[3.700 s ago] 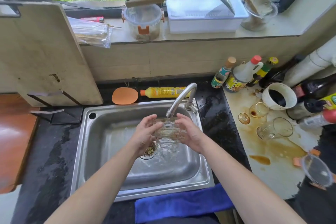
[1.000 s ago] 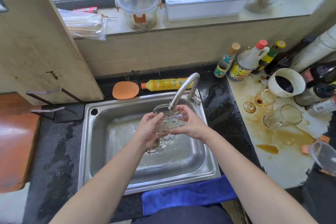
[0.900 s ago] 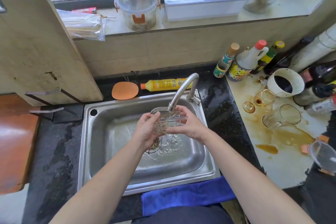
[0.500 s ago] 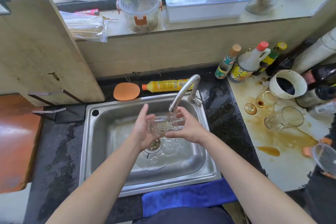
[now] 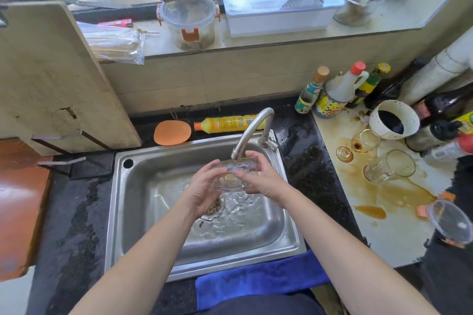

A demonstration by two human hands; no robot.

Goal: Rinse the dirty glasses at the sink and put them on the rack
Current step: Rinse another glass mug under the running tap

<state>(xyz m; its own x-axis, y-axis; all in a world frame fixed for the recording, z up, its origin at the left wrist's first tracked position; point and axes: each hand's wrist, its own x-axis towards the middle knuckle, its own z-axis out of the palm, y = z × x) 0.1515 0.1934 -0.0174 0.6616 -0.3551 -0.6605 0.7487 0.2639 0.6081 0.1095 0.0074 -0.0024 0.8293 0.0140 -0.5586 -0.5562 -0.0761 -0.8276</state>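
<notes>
In the centre of the frame, both hands are holding a clear glass (image 5: 235, 174) under the spout of the faucet (image 5: 252, 133), above the steel sink (image 5: 153, 186). The glass is lying on its side, its long axis running left to right; which end is the mouth is too blurred to tell. The left hand (image 5: 204, 190) is cupping its left end with curled fingers, and the right hand (image 5: 263, 179) is wrapping its right end. Two dirty glasses (image 5: 389, 167) are lying tipped on the stained counter (image 5: 399, 225) at the right.
</notes>
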